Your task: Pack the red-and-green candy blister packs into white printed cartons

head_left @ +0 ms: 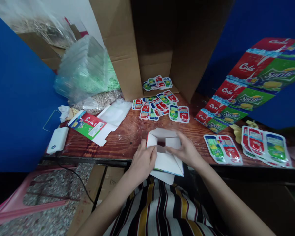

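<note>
1 partly folded carton of thin card, white inside and printed outside [169, 162], is held at the middle of the front edge of the reddish-brown wooden bench [123, 137]. From where I stand, I cannot tell whether it rests on that edge or is wholly carried.

Left hand [142, 160]: pinches the carton's left wall, thumb on the inner side, fingers curled.
Right hand [187, 151]: pinches the right wall, thumb inside the opening, fingers outside.

Handling: expect a light, springy piece, stiff along its folds and easily dented across a flat panel. The printed face is probably smooth and may slip slightly. Grip the walls close to the creases; do not press on unsupported flaps.

Appearance: plain white inner faces, a dark gap at the centre, a red strip at the left edge, a narrow blue-green strip on the side nearest the person. 1 white flap hangs below.

Surroundings: 1 flat red, green and white printed carton [89, 126] lies near the bench's left front corner. White-bordered, red-and-green printed packs [161, 104] lie towards the far edge; 1 column of red-and-green printed boxes [250, 95] stands towards the right end.
</note>
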Available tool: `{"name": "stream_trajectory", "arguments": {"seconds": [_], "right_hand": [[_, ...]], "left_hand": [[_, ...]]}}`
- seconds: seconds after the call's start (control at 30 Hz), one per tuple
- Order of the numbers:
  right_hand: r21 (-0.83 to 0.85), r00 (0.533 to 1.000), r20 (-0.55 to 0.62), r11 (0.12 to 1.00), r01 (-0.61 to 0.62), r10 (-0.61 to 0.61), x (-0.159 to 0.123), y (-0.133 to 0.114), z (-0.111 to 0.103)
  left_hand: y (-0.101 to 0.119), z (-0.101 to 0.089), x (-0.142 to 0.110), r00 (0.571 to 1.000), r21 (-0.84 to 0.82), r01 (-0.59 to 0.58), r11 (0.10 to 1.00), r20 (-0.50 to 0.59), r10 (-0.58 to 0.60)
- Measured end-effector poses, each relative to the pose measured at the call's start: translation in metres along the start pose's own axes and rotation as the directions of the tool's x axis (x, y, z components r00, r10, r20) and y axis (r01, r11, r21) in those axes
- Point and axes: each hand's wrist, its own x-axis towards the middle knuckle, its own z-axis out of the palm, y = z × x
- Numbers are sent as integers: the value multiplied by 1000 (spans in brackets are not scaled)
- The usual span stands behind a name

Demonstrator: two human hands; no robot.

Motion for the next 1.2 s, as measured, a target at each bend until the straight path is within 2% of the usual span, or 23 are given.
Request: {"name": "stream_trajectory", "arguments": {"seconds": [0.07,0.17,0.23,0.3,0.4,0.47,0.53,0.67,0.8,0.87,0.97,1.1,1.2], "right_hand": [[190,991,31,974,125,-133,-1,0,-4],[291,984,80,948,131,-160,-2,-2,-10],[184,986,133,980,70,-96,0,-3,-10],[-23,983,177,998,53,-48,2,-6,-5],[-298,973,232,951,82,-11,5,-12,4],[-399,968,248,914,77,26,6,-14,7],[-426,963,266,901,82,38,7,-14,6],[-287,927,372,942,172,-56,9,-9,0],[-370,956,292,925,81,34,10,-5,-3],[-326,942,331,943,66,48,12,-1,-9],[-86,897,442,994,69,-24,14,9,-19],[0,924,380,999,-37,34,4,10,-27],[123,922,378,983,-135,80,-10,-6,-36]], "left_hand": [[-2,1,0,1000,-46,5,999,-9,-6],[-6,5,-1,999,-175,-9,984,-43,2],[-8,8,-2,995,-274,7,962,-94,-34],[-9,11,-2,988,-341,27,940,-135,-78],[-8,14,-2,986,-353,33,935,-142,-88],[-8,15,-1,987,-349,32,936,-137,-85],[-9,15,-1,986,-353,38,935,-137,-92],[-9,15,-1,982,-377,53,925,-149,-117],[-9,16,0,983,-408,43,912,-147,-112],[-11,18,2,983,-455,50,889,-135,-125],[-17,23,4,977,-613,96,784,-91,-191],[-15,17,-4,969,-783,143,606,-14,-246],[-1,-1,-22,982,-829,113,548,8,-191]]}}
